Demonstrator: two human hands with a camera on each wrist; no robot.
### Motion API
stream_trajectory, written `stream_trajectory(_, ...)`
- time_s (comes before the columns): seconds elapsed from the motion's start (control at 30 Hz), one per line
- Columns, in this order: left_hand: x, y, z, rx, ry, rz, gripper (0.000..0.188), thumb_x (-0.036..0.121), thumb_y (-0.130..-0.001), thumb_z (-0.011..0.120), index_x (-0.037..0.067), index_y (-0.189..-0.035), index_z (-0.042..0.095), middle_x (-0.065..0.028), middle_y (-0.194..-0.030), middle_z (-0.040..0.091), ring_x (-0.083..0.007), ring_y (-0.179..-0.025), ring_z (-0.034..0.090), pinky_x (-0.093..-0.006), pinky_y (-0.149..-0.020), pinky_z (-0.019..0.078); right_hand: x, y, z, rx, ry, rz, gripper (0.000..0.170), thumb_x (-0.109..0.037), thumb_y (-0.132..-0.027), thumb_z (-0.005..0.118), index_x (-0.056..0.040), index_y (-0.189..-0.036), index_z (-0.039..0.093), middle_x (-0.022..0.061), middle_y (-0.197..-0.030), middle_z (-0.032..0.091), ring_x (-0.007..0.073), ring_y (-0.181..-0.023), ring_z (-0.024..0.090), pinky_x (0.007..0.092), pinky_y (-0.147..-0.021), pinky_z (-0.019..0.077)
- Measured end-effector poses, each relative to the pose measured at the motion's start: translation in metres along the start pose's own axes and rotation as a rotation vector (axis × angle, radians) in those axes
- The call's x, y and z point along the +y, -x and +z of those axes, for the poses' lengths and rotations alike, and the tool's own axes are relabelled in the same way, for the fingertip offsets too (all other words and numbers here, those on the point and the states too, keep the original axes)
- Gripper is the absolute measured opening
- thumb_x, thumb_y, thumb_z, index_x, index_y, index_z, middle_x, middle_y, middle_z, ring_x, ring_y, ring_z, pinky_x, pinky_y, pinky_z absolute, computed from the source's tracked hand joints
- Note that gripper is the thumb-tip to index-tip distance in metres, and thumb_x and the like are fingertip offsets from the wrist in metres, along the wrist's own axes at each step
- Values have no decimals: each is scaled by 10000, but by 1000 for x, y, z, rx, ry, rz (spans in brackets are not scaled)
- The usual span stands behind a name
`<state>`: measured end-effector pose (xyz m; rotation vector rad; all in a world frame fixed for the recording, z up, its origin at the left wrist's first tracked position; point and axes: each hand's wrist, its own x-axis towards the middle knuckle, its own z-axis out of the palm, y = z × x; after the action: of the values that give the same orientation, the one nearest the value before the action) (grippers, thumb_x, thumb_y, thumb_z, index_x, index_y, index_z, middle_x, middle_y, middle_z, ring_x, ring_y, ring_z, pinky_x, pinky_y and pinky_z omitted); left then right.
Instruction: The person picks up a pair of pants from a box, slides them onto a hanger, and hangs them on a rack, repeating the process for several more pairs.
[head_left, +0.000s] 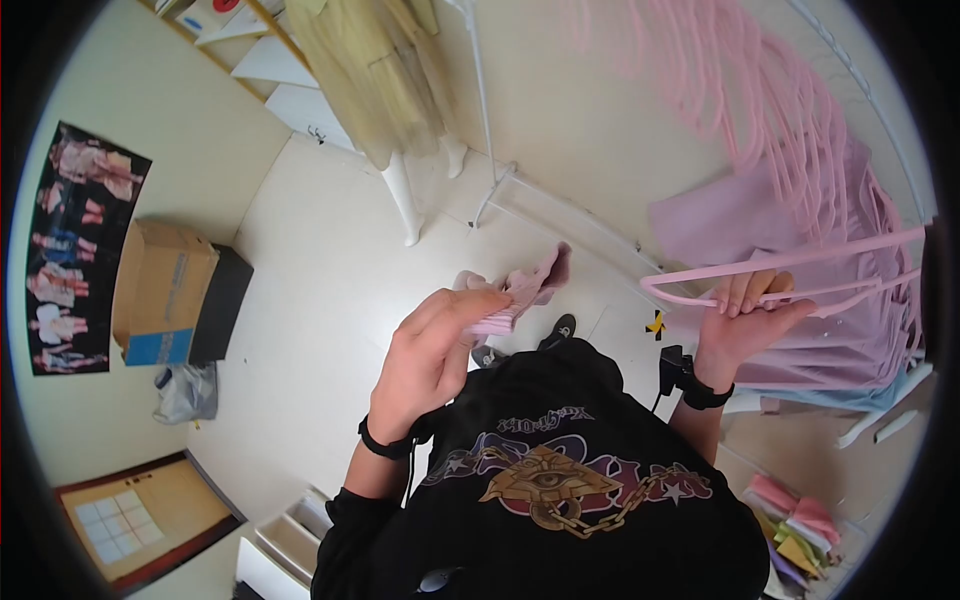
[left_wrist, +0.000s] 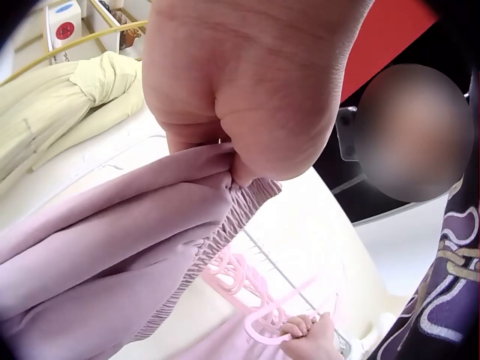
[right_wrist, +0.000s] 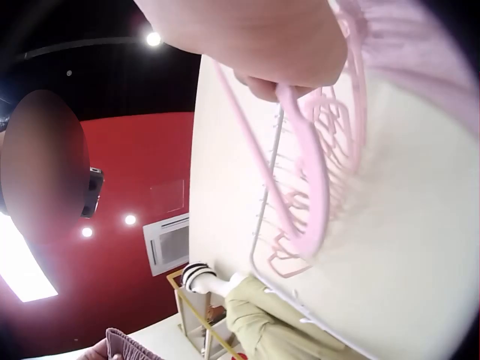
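Mauve garment (head_left: pixel 538 283) with a gathered edge is near the centre of the head view, pinched by that edge in the left hand (head_left: pixel 425 350), fingers closed on the cloth. Toward the right of the frame, the right hand (head_left: pixel 745 322) curls its fingers around a pink hanger (head_left: pixel 840 249), near lilac garments (head_left: pixel 720 215).

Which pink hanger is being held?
The hanger gripped by the right hand; the other hangers hang bunched together, with no hand on them.
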<state>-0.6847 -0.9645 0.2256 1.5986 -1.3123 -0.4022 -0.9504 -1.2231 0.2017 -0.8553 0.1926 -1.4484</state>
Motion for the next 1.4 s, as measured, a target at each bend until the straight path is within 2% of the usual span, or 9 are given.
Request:
stream_trajectory(0.17,1,32,-11,74,11,-40,588,-183,-770,521,29,-1278,727,-155,-1192,766,-347,-1010,731,-404,-901,597,62,11,46,-212,-241,268,658,-710,-1120,358,-163,-756,405,3,-595,384,130,-488,336,289,-460,314)
stream_trajectory(0.37,-2,63,-29,148,50,-58,535,-150,-814,553,26,-1291,720,-140,-1181,791,-345,-1032,761,-390,-915,610,175,73,49,-533,-285,630,576,-481,-1167,424,-123,-716,412,38,-591,396,169,-551,353,332,-550,305)
stream_trajectory(0.53,-12,86,-47,285,133,-149,378,-88,-950,586,10,-1292,715,-145,-1177,805,-263,-1017,785,-343,-905,610,200,126,36,-736,339,693,263,-291,-1056,611,-33,-1005,620,88,-907,650,209,-829,598,330,-773,475)
stream_trajectory(0.63,-22,104,-54,373,174,-260,291,-51,-1025,596,-20,-1295,701,-143,-1155,809,-189,-1000,781,-303,-889,599,189,122,54,-747,252,639,361,-330,-1019,679,-4,-1158,609,105,-1080,661,238,-965,624,375,-890,501)
stream_trajectory(0.77,-35,112,-54,451,325,-333,247,16,-1071,646,-49,-1308,675,-104,-1094,802,-126,-979,741,-262,-853,583,185,126,73,-542,67,658,509,-530,-1099,570,-21,-1094,589,64,-928,569,223,-877,566,415,-869,479)
stream_trajectory(0.9,-43,120,-54,469,298,-420,199,87,-1076,692,-21,-1242,710,-58,-1044,764,-88,-848,666,-231,-745,534,193,133,65,-478,-175,756,511,-534,-1139,517,-52,-975,554,42,-843,544,154,-788,525,365,-773,464)
stream_trajectory(1.0,-57,125,-58,523,189,-426,166,93,-1059,712,-13,-1182,748,-90,-1043,768,-126,-857,691,-255,-782,561,194,135,59,-584,364,564,616,-546,-1174,412,-50,-825,517,30,-667,453,124,-596,412,307,-564,351)
stream_trajectory(1.23,-83,140,-58,745,239,-395,159,137,-1065,709,6,-1129,772,-106,-1108,752,-188,-1032,690,-330,-921,550,183,114,13,-750,804,384,545,-358,-1145,547,-16,-723,502,31,-626,484,107,-584,457,333,-536,348)
stream_trajectory(1.4,-64,117,-48,538,60,-317,158,141,-1033,740,28,-1121,808,-160,-1277,756,-244,-1162,700,-372,-992,555,171,114,12,-936,999,244,424,-298,-1058,695,14,-786,603,132,-638,562,228,-565,545,361,-553,418)
